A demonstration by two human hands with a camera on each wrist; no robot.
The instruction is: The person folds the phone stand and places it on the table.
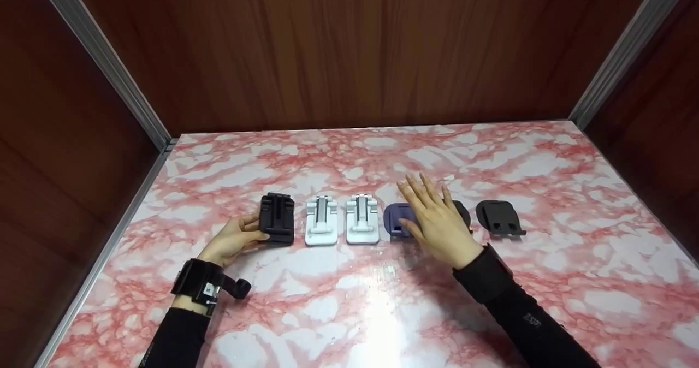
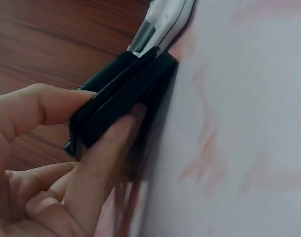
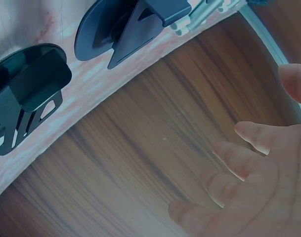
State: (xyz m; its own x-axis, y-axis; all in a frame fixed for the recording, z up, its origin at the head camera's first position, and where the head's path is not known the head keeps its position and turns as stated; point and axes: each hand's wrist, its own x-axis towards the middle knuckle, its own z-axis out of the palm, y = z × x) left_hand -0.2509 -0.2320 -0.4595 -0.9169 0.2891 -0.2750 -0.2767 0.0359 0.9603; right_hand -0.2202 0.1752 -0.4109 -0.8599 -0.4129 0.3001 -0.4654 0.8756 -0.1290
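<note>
My left hand (image 1: 232, 241) pinches the left edge of a black foldable phone stand (image 1: 277, 219), its thumb on one face and its fingers on the other in the left wrist view. To its right lie two white phone stands, the nearer one (image 1: 321, 221) and its neighbour (image 1: 362, 220). My right hand (image 1: 441, 229), fingers straight and spread, hovers over a purple-blue stand (image 1: 395, 216) with a rounded base and partly hides it. Behind that hand a dark stand (image 1: 463, 213) shows only at its edge. In the right wrist view the palm holds nothing.
Another dark grey stand (image 1: 499, 217) lies at the right end of the row. All stand on a red-and-white marbled table (image 1: 338, 324), enclosed by brown wood-grain panels (image 1: 371, 51) with metal corner posts (image 1: 109, 57).
</note>
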